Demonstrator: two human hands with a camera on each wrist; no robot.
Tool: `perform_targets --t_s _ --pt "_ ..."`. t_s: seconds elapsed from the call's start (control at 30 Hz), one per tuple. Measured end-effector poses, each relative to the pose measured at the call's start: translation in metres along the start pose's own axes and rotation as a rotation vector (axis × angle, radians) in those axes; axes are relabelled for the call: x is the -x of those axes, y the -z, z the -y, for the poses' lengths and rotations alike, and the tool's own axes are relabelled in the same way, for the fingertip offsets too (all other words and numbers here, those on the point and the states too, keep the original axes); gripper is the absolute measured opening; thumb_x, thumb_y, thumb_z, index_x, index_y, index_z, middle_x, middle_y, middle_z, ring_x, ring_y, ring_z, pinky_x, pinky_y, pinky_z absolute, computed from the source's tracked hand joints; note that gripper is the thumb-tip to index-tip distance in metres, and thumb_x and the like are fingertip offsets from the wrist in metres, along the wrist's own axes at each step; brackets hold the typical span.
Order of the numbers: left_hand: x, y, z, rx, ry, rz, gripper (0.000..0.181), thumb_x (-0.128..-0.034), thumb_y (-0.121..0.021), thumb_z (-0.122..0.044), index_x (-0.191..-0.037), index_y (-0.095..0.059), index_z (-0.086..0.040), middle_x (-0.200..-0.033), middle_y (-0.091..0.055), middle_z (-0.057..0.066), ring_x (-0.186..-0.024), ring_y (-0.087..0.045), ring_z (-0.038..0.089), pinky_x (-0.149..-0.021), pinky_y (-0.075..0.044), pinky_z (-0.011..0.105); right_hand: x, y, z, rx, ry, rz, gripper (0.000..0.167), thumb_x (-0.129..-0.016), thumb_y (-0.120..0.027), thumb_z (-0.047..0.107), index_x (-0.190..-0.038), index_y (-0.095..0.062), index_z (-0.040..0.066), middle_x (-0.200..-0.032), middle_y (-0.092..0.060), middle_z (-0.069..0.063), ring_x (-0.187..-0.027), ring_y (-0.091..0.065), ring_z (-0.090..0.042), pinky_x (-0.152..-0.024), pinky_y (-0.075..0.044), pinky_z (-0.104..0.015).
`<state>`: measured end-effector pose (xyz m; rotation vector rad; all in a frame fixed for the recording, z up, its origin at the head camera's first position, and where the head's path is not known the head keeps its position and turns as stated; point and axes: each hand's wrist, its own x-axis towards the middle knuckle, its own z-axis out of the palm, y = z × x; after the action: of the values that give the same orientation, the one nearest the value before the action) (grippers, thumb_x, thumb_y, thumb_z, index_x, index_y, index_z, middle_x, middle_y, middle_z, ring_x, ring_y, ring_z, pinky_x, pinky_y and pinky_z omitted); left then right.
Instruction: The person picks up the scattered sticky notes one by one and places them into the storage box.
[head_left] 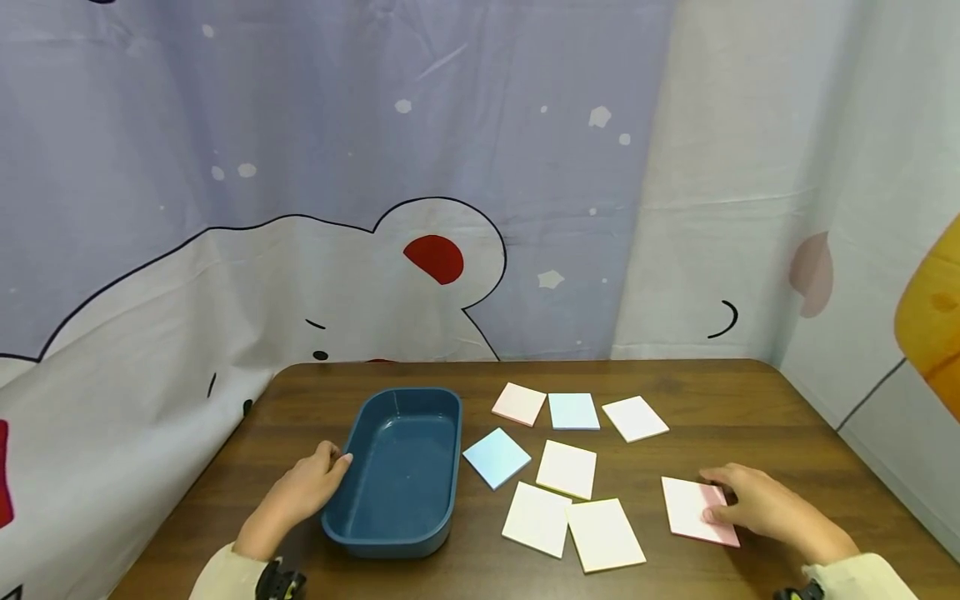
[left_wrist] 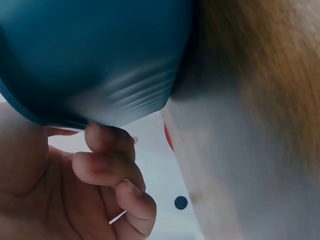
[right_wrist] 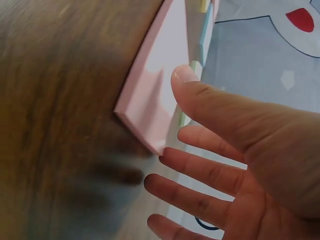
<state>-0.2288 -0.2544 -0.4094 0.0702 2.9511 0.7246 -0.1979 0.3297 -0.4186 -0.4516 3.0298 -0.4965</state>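
A blue rectangular bin [head_left: 397, 475] stands on the left half of the table, its inside bare. My left hand [head_left: 303, 486] grips its left rim; in the left wrist view the bin [left_wrist: 100, 55] fills the top, and the fingers of the left hand [left_wrist: 100, 180] curl under the rim. At the right lies a pink square pad [head_left: 692, 507]. My right hand [head_left: 765, 504] is over its right edge. From the right wrist, the pink pad [right_wrist: 155, 95] lies flat while the right hand [right_wrist: 235, 150] spreads its fingers, thumb above the pad; contact cannot be told.
Between bin and right hand lie several square pads: a pink one [head_left: 519, 404], two blue ones [head_left: 574, 411] [head_left: 497, 457], and several whitish or pale yellow ones, such as one [head_left: 606, 535] near the front. A patterned curtain [head_left: 525, 167] hangs behind the brown table [head_left: 300, 575].
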Motion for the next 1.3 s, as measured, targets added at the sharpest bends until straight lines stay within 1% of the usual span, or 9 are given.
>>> perform_targets --t_s 0.13,0.27,0.37,0.47,0.6,0.73,0.97,1.07,1.3 --pt "-0.001 -0.001 0.001 0.017 -0.015 -0.005 0.039 -0.1008 -0.043 -0.03 -0.119 -0.047 0.005 -0.103 -0.064 0.017 -0.087 -0.062 0.026 -0.074 -0.049 0.045 -0.001 -0.004 -0.003 0.015 0.004 -0.007 0.052 -0.073 -0.08 0.02 -0.112 -0.064 -0.009 -0.101 -0.067 -0.016 -0.096 -0.063 -0.037 -0.081 -0.051 -0.051" --pt "-0.003 -0.003 0.0 0.029 -0.015 -0.005 0.037 -0.101 -0.042 -0.027 -0.119 -0.046 0.005 -0.099 -0.063 0.015 -0.083 -0.059 0.024 -0.071 -0.048 0.043 -0.003 -0.005 -0.005 0.042 0.019 -0.028 0.05 -0.071 -0.081 0.02 -0.11 -0.066 -0.008 -0.096 -0.067 -0.01 -0.09 -0.063 -0.028 -0.077 -0.051 -0.045" --pt "-0.003 -0.004 -0.001 0.029 -0.025 -0.018 0.035 -0.1009 -0.042 -0.024 -0.119 -0.046 0.005 -0.096 -0.062 0.014 -0.081 -0.057 0.024 -0.07 -0.047 0.041 -0.005 -0.006 -0.005 0.052 0.022 -0.042 0.049 -0.07 -0.082 0.021 -0.108 -0.067 -0.006 -0.091 -0.065 -0.004 -0.082 -0.058 -0.018 -0.071 -0.049 -0.037" --pt "-0.003 -0.005 -0.002 0.03 -0.031 -0.023 0.033 -0.101 -0.042 -0.022 -0.119 -0.046 0.005 -0.09 -0.059 0.011 -0.078 -0.055 0.024 -0.068 -0.045 0.04 -0.006 -0.007 -0.005 0.049 0.016 -0.049 0.048 -0.069 -0.083 0.02 -0.107 -0.068 -0.006 -0.087 -0.062 -0.002 -0.077 -0.051 -0.012 -0.067 -0.046 -0.031" --pt "-0.002 -0.004 -0.004 0.036 -0.031 -0.015 0.03 -0.1013 -0.041 -0.022 -0.115 -0.046 0.005 -0.079 -0.051 0.008 -0.073 -0.052 0.023 -0.065 -0.042 0.038 -0.006 -0.009 -0.006 0.044 0.027 -0.053 0.05 -0.067 -0.084 0.02 -0.105 -0.066 -0.008 -0.088 -0.062 -0.006 -0.077 -0.053 -0.016 -0.067 -0.047 -0.033" --pt "-0.002 -0.003 -0.005 0.038 -0.033 -0.013 0.029 -0.1011 -0.04 -0.021 -0.113 -0.045 0.005 -0.077 -0.049 0.008 -0.071 -0.051 0.023 -0.065 -0.041 0.038 -0.009 -0.008 -0.006 0.018 0.0 -0.027 0.051 -0.067 -0.084 0.02 -0.105 -0.063 -0.009 -0.09 -0.061 -0.011 -0.081 -0.057 -0.022 -0.07 -0.049 -0.039" --pt "-0.001 -0.003 -0.006 0.037 -0.029 -0.018 0.027 -0.1008 -0.04 -0.02 -0.111 -0.046 0.004 -0.074 -0.047 0.007 -0.07 -0.05 0.023 -0.064 -0.041 0.037 -0.01 -0.009 -0.007 -0.022 -0.031 -0.02 0.039 -0.066 -0.085 0.019 -0.093 -0.062 0.001 -0.084 -0.054 -0.007 -0.076 -0.05 -0.017 -0.065 -0.043 -0.033" --pt "-0.001 -0.004 -0.006 0.04 -0.025 -0.011 0.028 -0.1012 -0.039 -0.02 -0.111 -0.046 0.005 -0.073 -0.046 0.007 -0.069 -0.05 0.022 -0.063 -0.04 0.037 -0.01 -0.009 -0.008 -0.029 -0.039 -0.02 0.038 -0.066 -0.085 0.019 -0.091 -0.061 0.004 -0.085 -0.053 -0.007 -0.076 -0.049 -0.017 -0.065 -0.042 -0.032" --pt "-0.002 -0.004 -0.006 0.034 -0.028 -0.007 0.029 -0.1013 -0.039 -0.02 -0.113 -0.045 0.006 -0.075 -0.048 0.008 -0.071 -0.05 0.023 -0.064 -0.041 0.038 -0.011 -0.008 -0.008 -0.018 -0.042 -0.02 0.04 -0.065 -0.086 0.018 -0.09 -0.059 0.003 -0.088 -0.058 -0.009 -0.081 -0.054 -0.021 -0.07 -0.046 -0.039"
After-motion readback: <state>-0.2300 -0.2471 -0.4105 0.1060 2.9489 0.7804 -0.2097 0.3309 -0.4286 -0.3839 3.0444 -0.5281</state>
